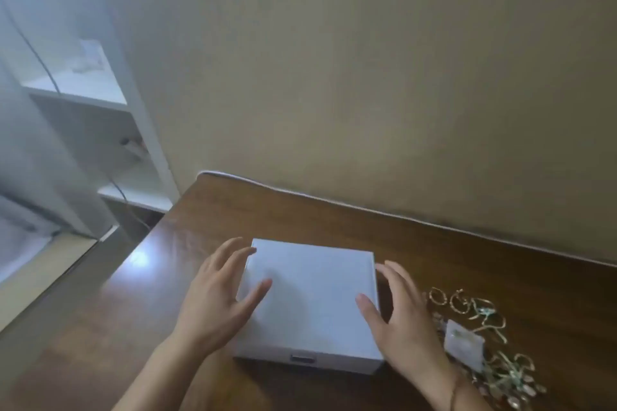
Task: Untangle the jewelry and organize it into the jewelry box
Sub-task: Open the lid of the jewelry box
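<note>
Plain white box (310, 304), unpatterned, with a small dark tab on the front edge. Dark brown table (434, 243), wood-grained and glossy. Gold jewelry (480, 314), some pale green bits tangled in (blurred). Beige wall (367, 77). White shelves (86, 100). Small milky-white packet (464, 344).

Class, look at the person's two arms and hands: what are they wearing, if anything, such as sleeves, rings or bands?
Both forearms are bare, with no sleeves in view. The left hand shows no ring, watch or glove. The right hand also shows no ring or glove, but a thin dark band circles its wrist. The picture is too blurred to tell what the band is made of.
</note>
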